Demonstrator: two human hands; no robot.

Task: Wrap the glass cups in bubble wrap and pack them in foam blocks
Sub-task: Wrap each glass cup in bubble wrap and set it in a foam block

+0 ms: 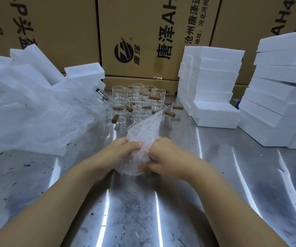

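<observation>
Wrapping of one cup is going on at the near middle of the worktop [188, 202]: the left grip [125, 148] is curling round the bubble-wrapped bundle [140, 136] from its left, and the right grip [163, 157] is pinching the wrap low on its right. Behind the bundle, many bare glass cups [140, 98] with wooden handles are standing crowded together, unwrapped. White foam blocks [209, 82] are sitting stacked to the right, and loose wrap sheets [41, 118] are lying heaped to the left. Most of the work is looking undone; whether any stacked block is holding cups, I cannot tell.
</observation>
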